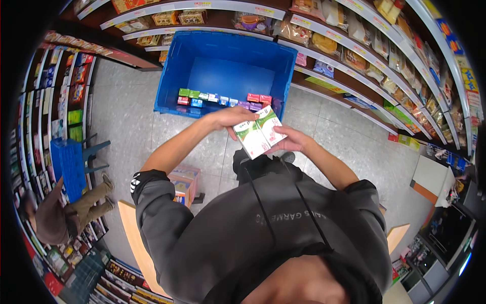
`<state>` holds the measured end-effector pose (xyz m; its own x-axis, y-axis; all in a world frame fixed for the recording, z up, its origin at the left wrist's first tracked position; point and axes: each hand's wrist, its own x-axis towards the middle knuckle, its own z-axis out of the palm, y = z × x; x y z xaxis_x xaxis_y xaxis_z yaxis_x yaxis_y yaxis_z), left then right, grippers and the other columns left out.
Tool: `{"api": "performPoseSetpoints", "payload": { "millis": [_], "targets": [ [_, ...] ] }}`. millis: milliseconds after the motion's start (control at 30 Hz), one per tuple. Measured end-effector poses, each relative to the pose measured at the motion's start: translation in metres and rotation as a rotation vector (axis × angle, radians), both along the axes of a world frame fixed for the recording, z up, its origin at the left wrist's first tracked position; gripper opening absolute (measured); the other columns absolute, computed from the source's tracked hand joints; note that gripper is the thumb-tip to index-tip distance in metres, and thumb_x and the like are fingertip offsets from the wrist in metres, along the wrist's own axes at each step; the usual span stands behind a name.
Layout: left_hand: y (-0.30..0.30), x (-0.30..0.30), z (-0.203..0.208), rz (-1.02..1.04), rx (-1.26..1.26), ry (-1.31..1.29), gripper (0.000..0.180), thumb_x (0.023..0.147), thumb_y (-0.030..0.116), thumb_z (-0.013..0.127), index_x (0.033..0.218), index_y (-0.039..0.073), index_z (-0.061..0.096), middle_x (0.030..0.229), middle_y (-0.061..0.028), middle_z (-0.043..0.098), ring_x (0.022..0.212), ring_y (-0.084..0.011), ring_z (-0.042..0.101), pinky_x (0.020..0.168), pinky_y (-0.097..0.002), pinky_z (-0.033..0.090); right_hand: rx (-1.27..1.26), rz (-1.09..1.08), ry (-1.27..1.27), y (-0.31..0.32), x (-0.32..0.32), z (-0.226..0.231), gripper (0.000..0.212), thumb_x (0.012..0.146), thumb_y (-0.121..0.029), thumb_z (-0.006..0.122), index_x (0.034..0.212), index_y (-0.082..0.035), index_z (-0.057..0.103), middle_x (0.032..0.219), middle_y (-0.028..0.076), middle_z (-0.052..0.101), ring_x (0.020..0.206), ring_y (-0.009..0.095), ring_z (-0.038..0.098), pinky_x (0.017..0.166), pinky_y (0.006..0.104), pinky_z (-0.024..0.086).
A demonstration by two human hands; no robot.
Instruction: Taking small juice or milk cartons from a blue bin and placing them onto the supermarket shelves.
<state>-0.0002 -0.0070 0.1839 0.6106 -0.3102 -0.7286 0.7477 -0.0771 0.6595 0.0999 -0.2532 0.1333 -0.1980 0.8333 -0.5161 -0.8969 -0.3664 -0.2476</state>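
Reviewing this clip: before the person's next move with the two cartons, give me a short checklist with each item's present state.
1. Left hand on the cartons: ok, it lies over the top of the green-and-white carton.
2. Right hand supporting: ok, it holds the red-and-white carton from the side and below.
3. Cartons held together: ok, they sit side by side, touching.
4. Blue crate open and near: ok, it stands just beyond the hands.
5. Room in the crate: ok, only a row of small boxes lies along its near wall.
6. Cartons undamaged: cannot tell, too small to judge.
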Motion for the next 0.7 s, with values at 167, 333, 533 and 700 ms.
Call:
{"api": "performPoseSetpoints", "payload": {
  "millis": [167,333,533,700],
  "targets": [
    [-0.089,-0.053,0.003,0.192,-0.19,0.056,0.056,0.093,0.043,0.055,0.131,0.002,0.049,0.104,-0.0093,0.065,0.086,-0.0137,0.065,0.059,-0.0241,0.056,-0.017,-0.056,0.043,-0.09,-0.039,-0.009,0.06,0.09,-0.013,0.059,0.142,-0.01,0.029,0.129,0.017,0.051,0.118,0.033,0.053,0.09,0.0566,0.049],
    [-0.173,-0.085,0.0,0.517,-0.362,-0.276,0.051,0.096,0.025,0.055,0.139,0.002,0.038,0.124,-0.0099,0.056,0.109,-0.015,0.057,0.084,-0.0244,0.049,-0.027,-0.309,-0.142,-0.168,-0.04,0.013,0.065,0.088,-0.01,0.061,0.143,-0.009,0.027,0.129,0.015,0.051,0.114,0.03,0.056,0.086,0.0483,0.054],
    [-0.293,-0.048,0.019,1.084,-0.332,-0.423,0.053,0.101,0.044,0.034,0.138,0.006,0.038,0.13,-0.0129,0.051,0.121,-0.0231,0.051,0.1,-0.0368,0.043,0.026,-0.472,-0.287,-0.218,-0.038,0.072,0.068,0.087,-0.011,0.062,0.144,-0.012,0.025,0.128,0.014,0.051,0.111,0.029,0.058,0.084,0.0503,0.055],
    [-0.32,-0.011,0.066,1.103,-0.484,-0.531,0.055,0.101,0.046,0.025,0.14,0.008,0.036,0.127,-0.0131,0.054,0.117,-0.0237,0.055,0.098,-0.0372,0.045,0.193,-0.56,-0.425,-0.239,-0.027,0.114,0.07,0.088,-0.013,0.062,0.145,-0.013,0.021,0.129,0.013,0.05,0.111,0.027,0.058,0.084,0.0512,0.055]
  ]
}}
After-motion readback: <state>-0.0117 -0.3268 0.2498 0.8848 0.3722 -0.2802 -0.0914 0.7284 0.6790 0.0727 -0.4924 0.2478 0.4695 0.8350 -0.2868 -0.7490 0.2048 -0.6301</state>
